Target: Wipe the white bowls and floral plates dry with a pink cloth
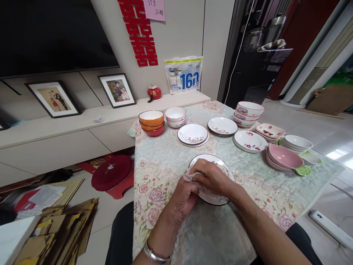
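Left hand curled closed on a pale cloth, right hand lying flat with fingers together over the same cloth, both pressing on a white floral plate, plate at the near middle of the table, stacks of plates and bowls beyond

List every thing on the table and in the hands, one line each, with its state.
left hand: steadying the plate's near-left rim
right hand: pressing a cloth on the plate
cloth: crumpled under the fingers
plate: flat on the tablecloth, mostly covered by hands
orange bowls: stacked, upright
white bowls: stacked, upright
patterned plates: stacked flat
pink dish: upright, empty
tablecloth: spread, wrinkled
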Demonstrator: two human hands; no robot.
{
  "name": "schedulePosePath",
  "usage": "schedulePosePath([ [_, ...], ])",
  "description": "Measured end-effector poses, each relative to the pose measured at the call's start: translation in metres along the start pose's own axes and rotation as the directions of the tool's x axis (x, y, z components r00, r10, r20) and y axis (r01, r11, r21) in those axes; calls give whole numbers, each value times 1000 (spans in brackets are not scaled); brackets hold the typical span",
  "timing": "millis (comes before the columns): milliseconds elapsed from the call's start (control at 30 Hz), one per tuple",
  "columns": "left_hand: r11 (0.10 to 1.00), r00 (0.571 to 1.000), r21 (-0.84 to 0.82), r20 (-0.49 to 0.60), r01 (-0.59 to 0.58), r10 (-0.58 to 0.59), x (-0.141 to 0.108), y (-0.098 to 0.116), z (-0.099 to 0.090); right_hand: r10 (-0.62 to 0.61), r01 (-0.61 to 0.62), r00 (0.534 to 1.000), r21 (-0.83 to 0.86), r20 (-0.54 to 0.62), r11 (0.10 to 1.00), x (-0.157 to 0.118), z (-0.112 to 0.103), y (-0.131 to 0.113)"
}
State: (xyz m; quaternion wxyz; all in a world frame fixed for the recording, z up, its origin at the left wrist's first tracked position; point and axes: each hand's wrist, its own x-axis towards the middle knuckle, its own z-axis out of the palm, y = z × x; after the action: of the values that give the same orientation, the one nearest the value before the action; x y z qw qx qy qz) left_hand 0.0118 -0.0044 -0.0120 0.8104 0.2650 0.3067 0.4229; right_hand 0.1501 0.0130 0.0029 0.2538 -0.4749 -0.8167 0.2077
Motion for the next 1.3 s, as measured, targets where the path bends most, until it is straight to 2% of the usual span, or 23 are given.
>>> schedulePosePath([
  [67,1000,1000,0,-15,20,-20,0,1,1,60,-68,996,-137,-60,988,-2,-6,8],
  [133,999,999,6,-10,32,-32,-1,2,1,128,-166,977,-237,-168,957,-3,-12,18],
  [200,1000,999,0,14,31,-31,-2,3,1,163,-203,967,-206,-197,957,-5,-18,29],
  [333,1000,1000,-15,5,10,-10,-1,0,0,248,-254,961,-36,-118,967,-9,-24,45],
  [467,998,991,-9,-113,-67,65,3,-2,-2,429,-459,878,-122,-213,880,-12,-26,53],
  [533,996,983,5,-158,-93,93,6,-3,-3,469,-514,849,-175,-241,840,-13,-25,53],
  [600,995,980,26,-168,-99,102,8,-3,-4,463,-529,840,-238,-283,814,-11,-24,50],
  [700,997,988,37,-140,-67,71,7,-3,-2,351,-484,848,-309,-397,819,-8,-19,41],
  [767,999,995,21,-94,-26,28,5,-4,1,276,-414,859,-268,-431,870,-5,-14,33],
  [833,1000,999,12,-51,15,-14,4,-6,4,229,-305,899,-158,-374,939,-3,-6,23],
  [933,1000,999,29,-38,8,-6,3,-9,5,107,-99,976,52,-190,994,-1,5,10],
  [1000,998,998,43,-44,-39,41,3,-11,3,21,-7,995,149,-93,989,0,8,6],
  [1067,997,998,57,-34,-48,50,3,-10,2,10,-1,998,146,-61,989,0,6,8],
  [1167,998,1000,68,2,9,-10,0,-8,1,153,-162,972,-38,-176,986,0,-5,23],
  [1233,998,1000,67,21,19,-20,-2,-6,1,268,-332,910,-168,-318,928,-3,-14,35],
  [1300,998,1000,65,24,12,-14,-3,-4,3,335,-455,844,-229,-418,861,-5,-19,42],
])
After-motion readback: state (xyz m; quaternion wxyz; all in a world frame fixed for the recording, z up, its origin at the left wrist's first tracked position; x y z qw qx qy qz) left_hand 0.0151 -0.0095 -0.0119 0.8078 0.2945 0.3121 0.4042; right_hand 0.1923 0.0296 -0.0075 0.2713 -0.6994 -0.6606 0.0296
